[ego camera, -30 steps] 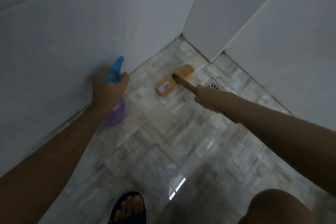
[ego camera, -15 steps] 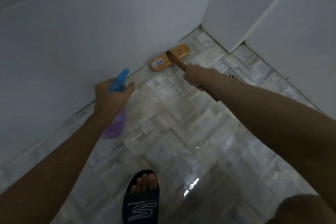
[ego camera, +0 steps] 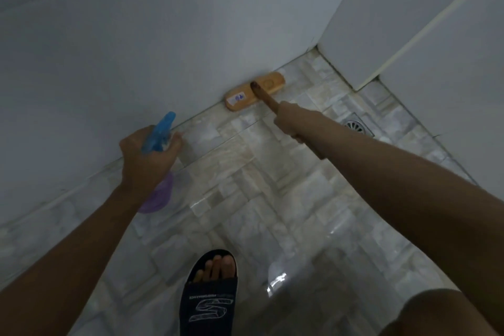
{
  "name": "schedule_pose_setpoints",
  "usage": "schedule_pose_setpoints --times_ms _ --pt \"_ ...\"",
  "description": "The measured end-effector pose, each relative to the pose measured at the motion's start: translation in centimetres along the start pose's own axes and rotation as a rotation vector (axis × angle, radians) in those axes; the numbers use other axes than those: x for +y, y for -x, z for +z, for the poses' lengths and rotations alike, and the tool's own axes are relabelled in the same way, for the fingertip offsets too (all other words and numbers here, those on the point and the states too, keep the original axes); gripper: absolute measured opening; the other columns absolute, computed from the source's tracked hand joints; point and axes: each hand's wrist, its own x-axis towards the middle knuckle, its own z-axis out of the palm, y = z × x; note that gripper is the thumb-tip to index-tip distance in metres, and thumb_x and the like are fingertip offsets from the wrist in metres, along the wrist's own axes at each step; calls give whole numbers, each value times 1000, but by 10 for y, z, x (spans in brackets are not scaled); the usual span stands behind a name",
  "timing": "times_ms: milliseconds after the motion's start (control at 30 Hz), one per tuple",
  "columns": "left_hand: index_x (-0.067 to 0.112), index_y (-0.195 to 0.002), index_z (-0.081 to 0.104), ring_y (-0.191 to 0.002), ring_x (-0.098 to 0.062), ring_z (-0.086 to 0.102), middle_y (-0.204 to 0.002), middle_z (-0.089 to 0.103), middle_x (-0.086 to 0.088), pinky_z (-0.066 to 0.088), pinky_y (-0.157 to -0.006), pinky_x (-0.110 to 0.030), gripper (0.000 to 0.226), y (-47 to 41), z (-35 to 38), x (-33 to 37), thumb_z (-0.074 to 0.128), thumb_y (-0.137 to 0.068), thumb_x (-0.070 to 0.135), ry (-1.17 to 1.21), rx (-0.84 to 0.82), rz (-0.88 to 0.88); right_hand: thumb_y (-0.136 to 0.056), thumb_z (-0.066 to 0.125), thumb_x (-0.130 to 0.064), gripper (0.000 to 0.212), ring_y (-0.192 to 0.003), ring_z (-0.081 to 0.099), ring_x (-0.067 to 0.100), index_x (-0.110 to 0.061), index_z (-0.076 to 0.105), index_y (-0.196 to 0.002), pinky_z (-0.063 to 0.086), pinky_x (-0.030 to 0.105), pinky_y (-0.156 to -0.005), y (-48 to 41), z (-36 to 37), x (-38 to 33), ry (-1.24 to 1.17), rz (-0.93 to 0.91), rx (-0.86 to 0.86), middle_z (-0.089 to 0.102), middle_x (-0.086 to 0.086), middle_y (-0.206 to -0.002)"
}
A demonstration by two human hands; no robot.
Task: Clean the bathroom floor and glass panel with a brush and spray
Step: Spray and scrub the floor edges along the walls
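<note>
A wooden scrub brush (ego camera: 255, 91) with a white sticker lies head-down on the marble-look floor tiles (ego camera: 245, 185), pressed against the base of the left wall. Its brown wooden handle (ego camera: 266, 98) runs back into my right hand (ego camera: 286, 120), which grips it. My left hand (ego camera: 148, 158) holds a spray bottle (ego camera: 159, 133) with a blue trigger head and a purple body, nozzle aimed toward the wall-floor joint. The bottle's body is partly hidden under my hand.
White tiled walls (ego camera: 136, 49) close in on the left and back right, meeting at a corner. A round metal floor drain (ego camera: 357, 125) sits right of my right arm. My foot in a dark slide sandal (ego camera: 210, 294) stands at bottom centre; the floor shines wet.
The brush slid from the open floor to the foot of the left wall and stays there. My left hand with the spray bottle stayed near the wall. My sandalled foot stepped forward.
</note>
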Motion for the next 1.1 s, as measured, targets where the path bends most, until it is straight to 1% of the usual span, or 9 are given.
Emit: schedule_pose_setpoints --times_ms 133,367,500,633,700,767,867,1000,1100 --pt "0 -61 57 -44 -29 49 -52 52 -11 42 -45 -34 38 -5 3 -5 70 -87 23 -13 -27 10 -102 42 -20 23 -64 63 28 -13 46 -124 51 31 -48 6 1 3 1 8 -9 61 13 -90" --pt "0 -61 55 -43 -28 45 -52 49 -11 38 -44 -31 39 -2 0 -3 69 -87 25 33 -17 -17 -103 45 -20 14 -66 52 18 -9 47 -113 41 32 -52 85 44 72 65 22 -110 60 11 -100" --pt "3 -61 54 -44 -21 41 -52 47 -7 35 -45 -25 35 -3 0 0 70 -86 21 10 -12 -1 -104 42 -17 22 -73 54 22 -8 49 -122 46 37 -64 69 38 35 66 18 -74 59 13 -108" --pt "1 -61 53 -45 -22 41 -52 47 -9 35 -46 -27 37 1 -1 -3 72 -87 21 19 -10 -6 -103 43 -11 27 -60 55 23 -6 49 -129 45 34 -54 32 24 -19 46 -10 10 57 10 -94" --pt "1 -62 54 -46 -20 41 -53 47 -9 34 -47 -27 36 3 -1 -2 72 -86 21 9 -12 -5 -101 45 -10 27 -59 60 26 -7 50 -128 45 31 -45 23 20 -34 11 -3 27 56 11 -83" --pt "1 -61 53 -48 -17 40 -53 46 -10 33 -48 -26 35 2 -2 -1 72 -85 19 15 1 -18 -101 45 -11 25 -61 61 28 -9 50 -126 45 30 -43 25 21 -36 -23 8 18 57 12 -84" --pt "1 -61 53 -46 -21 41 -53 47 -10 34 -47 -27 34 4 -7 -1 71 -85 18 9 39 -34 -103 42 -17 23 -71 59 26 -10 49 -124 45 31 -52 51 41 -11 -26 -18 -6 62 11 -101" --pt "1 -61 51 -46 -19 40 -54 45 -7 35 -45 -29 35 8 -11 -4 71 -86 15 -13 67 -24 -104 42 -19 25 -88 61 28 -9 47 -126 48 36 -73 108 74 32 -15 -3 -92 61 12 -110" --pt "1 -62 53 -46 -21 42 -54 47 -7 36 -46 -29 33 7 -10 -4 71 -85 15 2 68 -27 -105 39 -16 21 -98 64 31 -7 47 -122 44 34 -74 121 78 28 27 4 -117 62 17 -117"
